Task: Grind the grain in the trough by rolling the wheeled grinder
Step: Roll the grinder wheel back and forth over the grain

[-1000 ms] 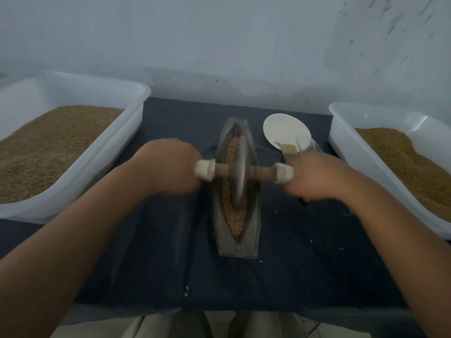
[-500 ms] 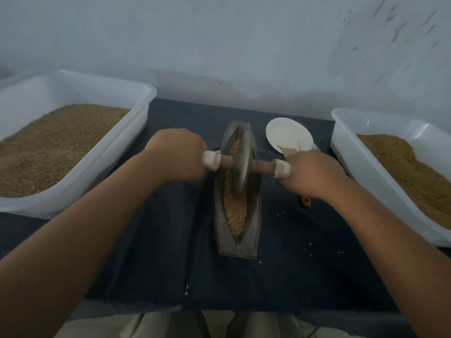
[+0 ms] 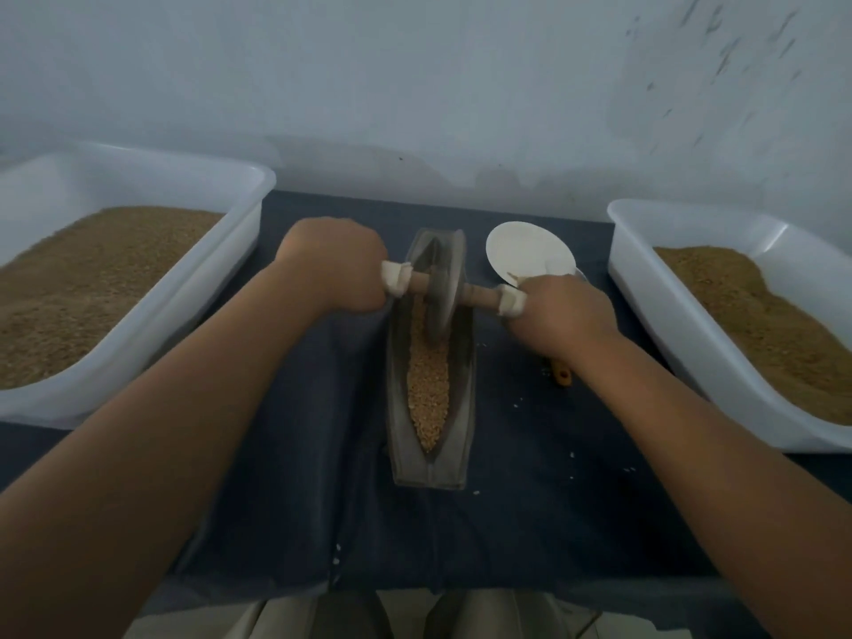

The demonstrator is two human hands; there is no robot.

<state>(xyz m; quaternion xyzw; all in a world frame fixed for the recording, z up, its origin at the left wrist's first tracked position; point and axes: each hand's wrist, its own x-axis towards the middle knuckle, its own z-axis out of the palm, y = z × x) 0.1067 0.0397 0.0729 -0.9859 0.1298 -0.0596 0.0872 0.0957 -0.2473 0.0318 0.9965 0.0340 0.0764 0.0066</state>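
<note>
Wooden-axled wheeled grinder (image 3: 440, 297) spans our left grip (image 3: 336, 265) and right grip (image 3: 562, 315), each curled round an end, to press evenly into the trough (image 3: 461, 431).

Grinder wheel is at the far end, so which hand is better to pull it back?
Left, probably. Both hands grip the grinder by its handles, but the left hand sits farther forward than the right hand, so it slants across the trough. Pulling the left back first would square it.
</note>
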